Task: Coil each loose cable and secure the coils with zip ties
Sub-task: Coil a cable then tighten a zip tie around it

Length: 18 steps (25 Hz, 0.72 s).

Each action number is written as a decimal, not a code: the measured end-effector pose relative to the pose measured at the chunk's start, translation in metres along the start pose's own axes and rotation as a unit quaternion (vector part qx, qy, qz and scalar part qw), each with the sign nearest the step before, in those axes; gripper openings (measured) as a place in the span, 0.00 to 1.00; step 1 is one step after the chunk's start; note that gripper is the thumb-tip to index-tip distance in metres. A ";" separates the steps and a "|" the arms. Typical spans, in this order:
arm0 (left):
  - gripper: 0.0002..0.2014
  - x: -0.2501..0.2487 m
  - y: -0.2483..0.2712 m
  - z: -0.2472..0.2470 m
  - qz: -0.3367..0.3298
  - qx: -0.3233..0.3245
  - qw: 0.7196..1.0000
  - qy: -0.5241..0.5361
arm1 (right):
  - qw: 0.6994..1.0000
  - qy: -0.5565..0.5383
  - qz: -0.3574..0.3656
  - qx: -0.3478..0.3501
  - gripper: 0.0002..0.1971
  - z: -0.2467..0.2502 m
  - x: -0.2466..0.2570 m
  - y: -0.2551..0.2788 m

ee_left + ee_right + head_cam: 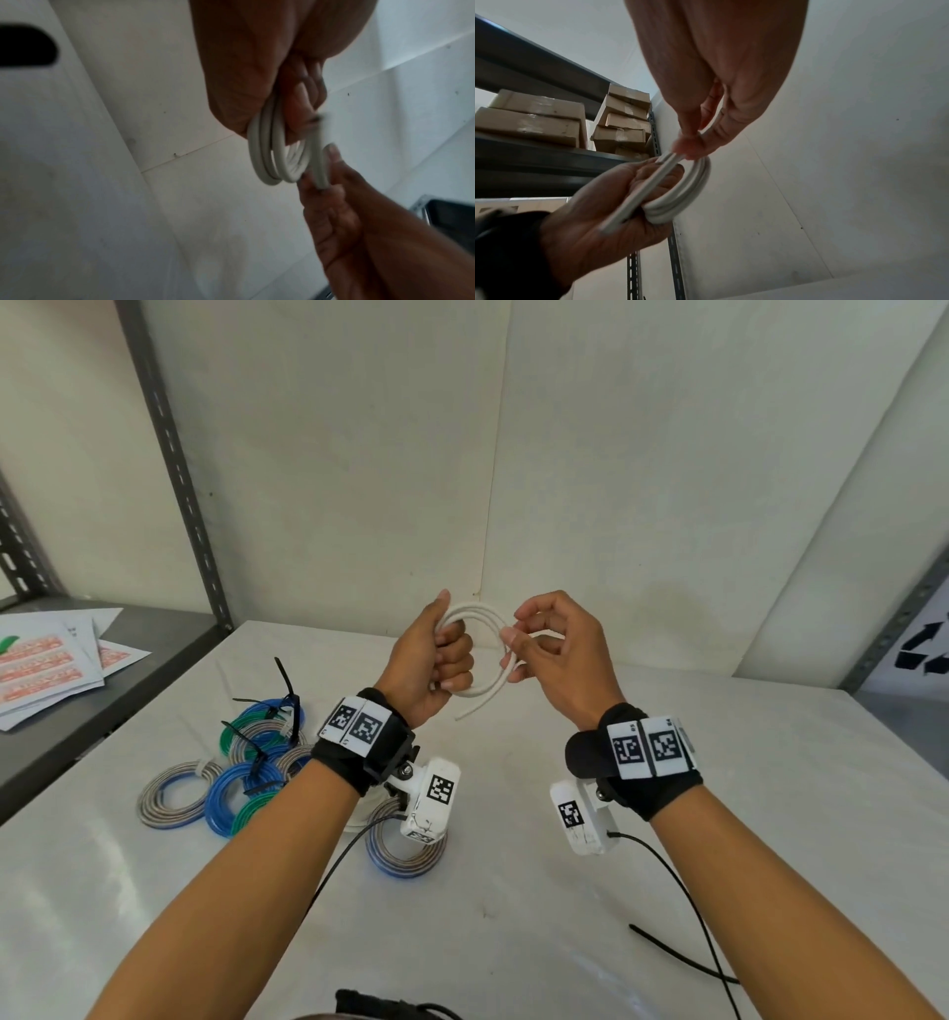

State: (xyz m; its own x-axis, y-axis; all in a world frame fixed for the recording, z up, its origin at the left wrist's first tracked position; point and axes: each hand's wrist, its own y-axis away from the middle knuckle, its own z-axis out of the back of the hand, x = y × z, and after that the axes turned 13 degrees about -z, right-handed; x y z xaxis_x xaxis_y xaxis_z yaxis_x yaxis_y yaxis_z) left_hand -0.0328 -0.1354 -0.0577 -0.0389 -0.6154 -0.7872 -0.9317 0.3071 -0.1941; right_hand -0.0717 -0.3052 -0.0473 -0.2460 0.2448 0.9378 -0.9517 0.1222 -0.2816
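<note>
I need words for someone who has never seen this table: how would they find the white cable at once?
Start at the white table by the wall and look above its far middle, where both hands meet. The white cable, wound into a few loops, is gripped by the left hand and pinched by the right hand. Unlike the coloured coils lying at the left, it is plain white, untied and lifted.

A glossy white tabletop (667,814) stands in a corner of plain off-white wall panels (359,454), a thin vertical seam running between two of them. On the left rises a grey slotted-steel shelving upright (174,469) — its dark grey shelf board (128,670) carries printed paper sheets with orange labels (46,665). Higher shelves hold brown taped cardboard boxes (618,123). The light is soft and even.
</note>
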 end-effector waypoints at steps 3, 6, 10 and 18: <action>0.31 -0.006 -0.005 0.006 -0.011 -0.045 0.996 0.073 | 0.992 0.109 0.045 0.054 0.05 0.004 -0.005 0.006; 0.31 -0.011 -0.007 0.010 -0.019 -0.050 0.994 0.094 | 0.968 0.211 0.094 0.100 0.14 0.005 -0.008 0.008; 0.21 -0.010 -0.005 0.013 -0.025 -0.029 0.990 0.139 | 0.973 0.181 0.125 0.066 0.11 0.003 -0.005 0.004; 0.23 0.003 0.004 -0.016 -0.145 -0.091 0.985 0.029 | 0.919 0.375 0.119 -0.024 0.12 -0.014 0.000 0.006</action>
State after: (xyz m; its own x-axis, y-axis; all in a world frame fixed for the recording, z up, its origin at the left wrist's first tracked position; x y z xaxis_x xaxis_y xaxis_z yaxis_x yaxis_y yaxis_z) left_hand -0.0425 -0.1471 -0.0515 0.2221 -0.6996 -0.6792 -0.9560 -0.0192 -0.2927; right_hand -0.0750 -0.2906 -0.0516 -0.2333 0.8625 0.4490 -0.8734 0.0171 -0.4868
